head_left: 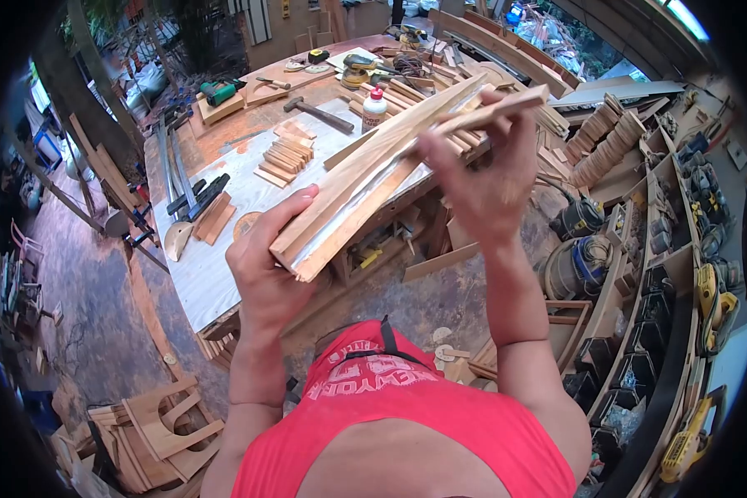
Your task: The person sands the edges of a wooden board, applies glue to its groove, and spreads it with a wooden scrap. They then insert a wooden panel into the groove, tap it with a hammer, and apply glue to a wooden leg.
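Note:
My left hand (267,253) is wrapped round the near end of a long wooden piece (365,170), thumb on top, holding it tilted above the workbench. White glue (349,209) runs along its length in a smeared line. In my right hand (494,187), partly blurred by motion, is a thin wooden strip (519,105), its near end close over the glued piece. A glue bottle (375,106) with a red cap stands on the bench just beyond the wooden piece.
On the workbench (216,286) lie a hammer (319,114), several small wood slats (285,159), bar clamps (183,170) and a green drill (220,91). Shelves of power tools (660,307) line the right side. Cut wooden panels (158,427) are stacked on the floor at lower left.

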`<state>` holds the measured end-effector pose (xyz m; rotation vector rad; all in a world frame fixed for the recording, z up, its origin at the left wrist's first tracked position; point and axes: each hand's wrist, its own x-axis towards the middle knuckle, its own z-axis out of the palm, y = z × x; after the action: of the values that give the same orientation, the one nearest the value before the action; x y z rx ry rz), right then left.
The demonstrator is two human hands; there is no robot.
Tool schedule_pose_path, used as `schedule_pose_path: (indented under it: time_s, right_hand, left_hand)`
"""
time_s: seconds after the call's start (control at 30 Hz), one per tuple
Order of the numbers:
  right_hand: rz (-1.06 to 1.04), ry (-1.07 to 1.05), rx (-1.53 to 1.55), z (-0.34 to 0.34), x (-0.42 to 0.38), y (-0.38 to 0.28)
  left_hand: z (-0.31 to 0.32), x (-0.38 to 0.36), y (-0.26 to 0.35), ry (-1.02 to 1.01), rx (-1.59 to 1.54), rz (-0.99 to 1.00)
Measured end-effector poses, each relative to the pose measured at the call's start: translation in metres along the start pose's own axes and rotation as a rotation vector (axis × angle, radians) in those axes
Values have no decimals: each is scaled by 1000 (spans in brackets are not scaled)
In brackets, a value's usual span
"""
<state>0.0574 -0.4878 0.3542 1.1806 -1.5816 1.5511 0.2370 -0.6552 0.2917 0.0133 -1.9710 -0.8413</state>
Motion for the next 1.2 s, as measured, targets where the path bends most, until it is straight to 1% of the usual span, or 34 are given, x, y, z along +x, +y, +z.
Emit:
schedule_pose_path:
  time_s: [0.07,0.1,0.23,0.33,0.37,0.47,0.5,0.6,0.63,0.73,0.77,0.87,0.9,1.0,1.07,1.13,1.2]
  right_hand:
    - [97,54,-154,-15,12,35]
    - [210,43,-40,-17,17,34]
    - [-130,-30,41,-4,6,5]
    - [112,-35,-28,-10,8,21]
    - [159,-10,-35,-13,12,32]
    - [153,36,115,-12,8,36]
    - [166,-7,144,-11,6,15]
    - [-50,-66,130,6,-7,-9]
    - [-28,-54,165,6,-4,-10]
    - [-45,63,-64,-2,9,25]
    - [121,96,-7,-3,11,24]
    - [-59,45,69,-1,5,17]
    - [-121,25,71,3,5,14]
    - [111,-32,-31,-9,22,35]
    - [159,54,-52,-16,28,59]
    - [151,53,-80,-21,31,61]
    - [54,-1,-26,-17,26,46]
  left_hand:
    - [-2,-1,-3,18,3,-2]
    - [-2,-3,-4,24,3,-5]
    - [-6,-4,-6,-1,61,-11]
    - [-6,-6,-3,-11,62,-1]
    - [-5,-7,-5,-9,53,-3]
    - [-4,-5,-5,-2,12,-35]
    - [-3,-5,-5,-1,6,-42]
    - [-2,-3,-2,-6,17,-46]
    - [-3,-1,1,-11,40,-36]
    - [-6,3,1,9,77,-1]
    - [-6,3,1,17,82,8]
    - [-5,0,-2,26,-6,-85]
    - [-5,1,-3,22,3,-68]
    - [-9,-1,-2,1,16,-61]
    - [-9,-1,0,17,-1,-94]
    - [-9,-4,-2,16,2,-91]
    - [-10,-1,-5,16,35,-46]
